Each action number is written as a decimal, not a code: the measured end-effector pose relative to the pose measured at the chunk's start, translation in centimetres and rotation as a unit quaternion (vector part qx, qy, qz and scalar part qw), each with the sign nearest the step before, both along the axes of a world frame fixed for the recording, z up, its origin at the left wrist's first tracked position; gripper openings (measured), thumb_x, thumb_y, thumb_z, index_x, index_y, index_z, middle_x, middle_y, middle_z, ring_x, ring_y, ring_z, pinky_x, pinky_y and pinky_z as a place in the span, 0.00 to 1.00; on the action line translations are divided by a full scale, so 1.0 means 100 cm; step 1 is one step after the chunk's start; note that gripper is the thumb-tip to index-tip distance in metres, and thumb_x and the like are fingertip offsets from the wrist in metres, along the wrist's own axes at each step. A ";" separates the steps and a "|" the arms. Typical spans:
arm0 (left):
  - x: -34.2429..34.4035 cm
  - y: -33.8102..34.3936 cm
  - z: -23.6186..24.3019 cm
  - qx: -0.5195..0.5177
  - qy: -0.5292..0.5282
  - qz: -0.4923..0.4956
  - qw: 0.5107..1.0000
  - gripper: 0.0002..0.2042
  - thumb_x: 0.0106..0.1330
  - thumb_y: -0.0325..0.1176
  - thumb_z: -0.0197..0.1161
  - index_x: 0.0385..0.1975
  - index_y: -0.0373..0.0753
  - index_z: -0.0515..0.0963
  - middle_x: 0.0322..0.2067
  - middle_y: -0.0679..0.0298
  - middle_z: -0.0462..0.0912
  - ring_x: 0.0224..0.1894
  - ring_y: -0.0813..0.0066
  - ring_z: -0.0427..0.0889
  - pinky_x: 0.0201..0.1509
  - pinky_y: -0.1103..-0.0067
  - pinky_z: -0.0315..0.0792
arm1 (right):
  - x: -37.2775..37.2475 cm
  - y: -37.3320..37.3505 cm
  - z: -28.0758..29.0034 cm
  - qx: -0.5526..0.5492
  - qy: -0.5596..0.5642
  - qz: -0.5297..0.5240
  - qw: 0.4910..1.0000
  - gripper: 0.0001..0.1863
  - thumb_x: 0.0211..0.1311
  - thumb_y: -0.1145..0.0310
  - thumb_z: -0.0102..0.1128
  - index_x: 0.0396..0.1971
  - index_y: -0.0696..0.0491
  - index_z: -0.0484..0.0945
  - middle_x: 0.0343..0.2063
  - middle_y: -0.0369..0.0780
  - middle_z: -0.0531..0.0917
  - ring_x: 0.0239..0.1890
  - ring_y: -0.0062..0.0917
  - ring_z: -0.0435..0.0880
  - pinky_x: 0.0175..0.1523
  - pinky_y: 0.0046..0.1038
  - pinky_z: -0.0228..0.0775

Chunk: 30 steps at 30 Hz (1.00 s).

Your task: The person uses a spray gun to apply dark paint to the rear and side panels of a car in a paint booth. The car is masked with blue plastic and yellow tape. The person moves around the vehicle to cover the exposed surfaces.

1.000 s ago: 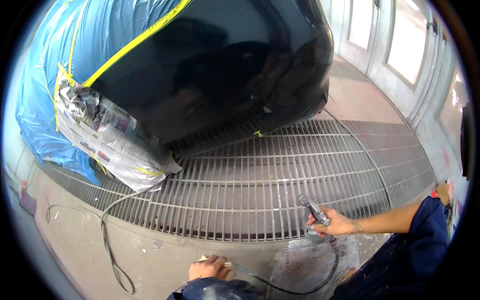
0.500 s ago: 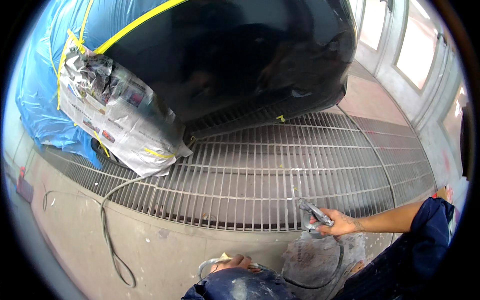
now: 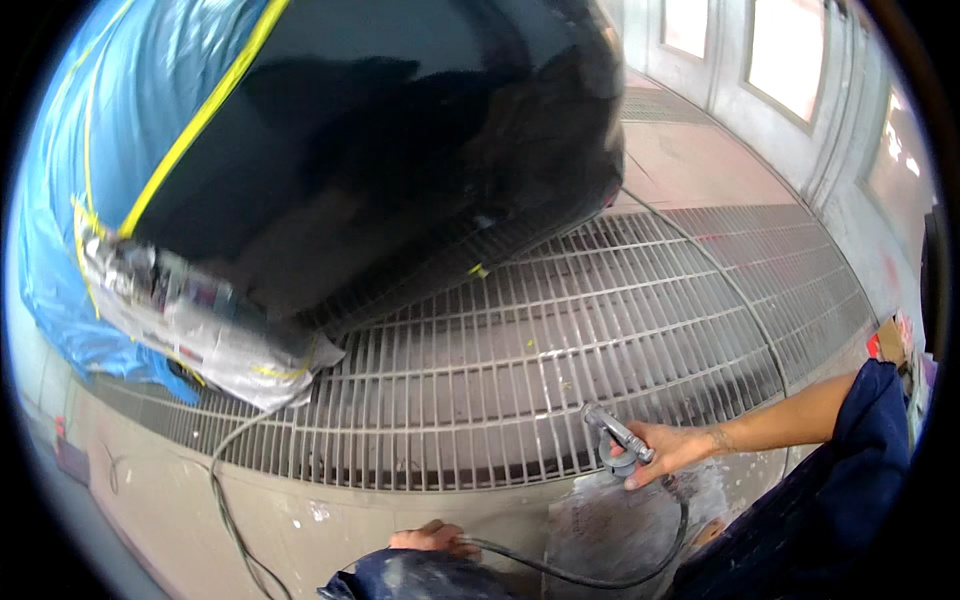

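Air gun point(image 3: 618, 435) sits clenched in your right hand point(image 3: 668, 452); left hand point(image 3: 432, 540) grips its hose point(image 3: 560, 570); aiming at the dark car panel point(image 3: 400, 150) likely comes next.

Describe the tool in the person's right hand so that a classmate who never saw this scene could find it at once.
Start at the metal floor grating beside the dark car body. At its near edge, the right hand grips a grey gun-shaped tool. Only it has a dark hose trailing from it.

grey air tool point(image 3: 618, 433), black hose point(image 3: 580, 575)
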State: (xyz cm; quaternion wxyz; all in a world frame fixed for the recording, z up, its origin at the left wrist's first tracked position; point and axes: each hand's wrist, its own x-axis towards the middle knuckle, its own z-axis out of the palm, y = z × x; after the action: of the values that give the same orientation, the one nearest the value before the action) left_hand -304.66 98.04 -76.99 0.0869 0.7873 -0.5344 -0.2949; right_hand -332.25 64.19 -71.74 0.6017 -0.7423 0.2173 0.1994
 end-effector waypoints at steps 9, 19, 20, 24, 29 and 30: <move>0.034 0.004 0.082 0.274 -0.096 0.039 0.956 0.23 0.63 0.61 0.57 0.42 0.48 0.79 0.40 0.60 0.85 0.44 0.58 0.84 0.46 0.64 0.76 | -0.142 -0.019 0.040 0.286 -0.077 -0.504 0.811 0.26 0.56 0.63 0.70 0.48 0.53 0.64 0.42 0.41 0.74 0.41 0.27 0.79 0.46 0.33 0.72; -0.146 -0.113 0.241 0.444 -0.127 -0.019 0.887 0.20 0.65 0.55 0.54 0.49 0.52 0.78 0.51 0.56 0.80 0.51 0.52 0.82 0.52 0.61 0.75 | -0.328 -0.005 0.095 0.045 -0.051 -0.829 0.554 0.15 0.55 0.75 0.62 0.41 0.51 0.69 0.34 0.35 0.74 0.31 0.21 0.77 0.38 0.26 0.71; -0.172 -0.137 0.250 0.439 -0.124 -0.038 0.889 0.18 0.66 0.53 0.54 0.49 0.52 0.78 0.50 0.55 0.81 0.50 0.52 0.83 0.50 0.60 0.75 | -0.353 -0.005 0.095 0.018 -0.029 -0.835 0.550 0.15 0.54 0.76 0.61 0.40 0.51 0.69 0.33 0.35 0.74 0.31 0.21 0.76 0.37 0.25 0.70; -0.265 -0.235 0.271 0.379 -0.099 -0.128 0.911 0.15 0.66 0.46 0.54 0.49 0.50 0.76 0.45 0.53 0.80 0.44 0.50 0.84 0.42 0.59 0.78 | -0.447 -0.031 0.126 -0.004 0.012 -0.809 0.587 0.18 0.49 0.77 0.61 0.41 0.52 0.69 0.34 0.35 0.75 0.31 0.20 0.76 0.37 0.24 0.70; -0.362 -0.366 0.255 0.250 -0.040 -0.196 0.947 0.14 0.68 0.44 0.53 0.47 0.46 0.74 0.43 0.53 0.79 0.37 0.51 0.85 0.34 0.58 0.78 | -0.536 -0.099 0.180 0.046 0.021 -0.758 0.651 0.30 0.46 0.70 0.67 0.53 0.51 0.66 0.43 0.36 0.73 0.40 0.21 0.74 0.45 0.26 0.69; -0.375 -0.391 0.248 0.241 -0.031 -0.206 0.948 0.14 0.68 0.44 0.53 0.48 0.45 0.74 0.43 0.53 0.79 0.36 0.51 0.85 0.34 0.59 0.78 | -0.541 -0.121 0.194 0.051 0.016 -0.738 0.673 0.34 0.46 0.69 0.68 0.56 0.51 0.64 0.45 0.36 0.72 0.43 0.22 0.73 0.48 0.27 0.67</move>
State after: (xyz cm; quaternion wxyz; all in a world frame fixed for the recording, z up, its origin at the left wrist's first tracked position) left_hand -342.11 58.94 -52.24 -0.1845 0.6659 -0.6007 -0.4020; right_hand -386.35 52.07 -52.30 0.5861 -0.3054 0.6933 -0.2871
